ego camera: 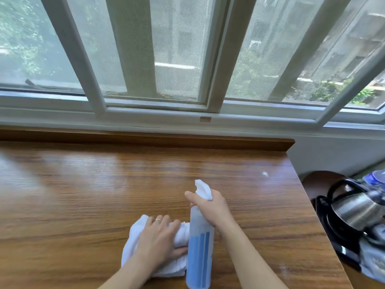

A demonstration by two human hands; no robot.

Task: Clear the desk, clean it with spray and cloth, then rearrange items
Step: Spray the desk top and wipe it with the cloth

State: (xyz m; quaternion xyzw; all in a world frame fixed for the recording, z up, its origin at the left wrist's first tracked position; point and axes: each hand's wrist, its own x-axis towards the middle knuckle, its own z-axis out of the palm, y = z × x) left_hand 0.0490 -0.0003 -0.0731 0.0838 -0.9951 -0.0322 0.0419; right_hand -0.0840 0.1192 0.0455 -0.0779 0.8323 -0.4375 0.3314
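The wooden table (104, 184) stands against the wall under a wide window (166, 59), its glossy top catching the daylight. Near the front edge, the person's left hand (158, 236) lies flat on a white cloth (133, 234), fingers (166, 222) stretched forward and relaxed over the bunched fabric, pressing it to the wood. There is a thin ring (158, 220) on one of those fingers. The cloth is crumpled, spilling out to the left of the hand and under the wrist.

Just beside it, the right hand (212, 207) grips a spray bottle (200, 247) around its neck, fingers wrapped tight under the white spray head (203, 189), which points away toward the window. The bottle is translucent with blue stripes on its lower half, and it is tilted so that its base comes toward the person; whether the base touches the table I cannot tell. The bottle's body crosses in front of the right end of the cloth.

A small pale speck (265, 174) sits on the wood toward the far right corner. Off the table's right edge, lower down, there is a steel kettle (354, 207) with a black handle, among other things too blurred to tell.
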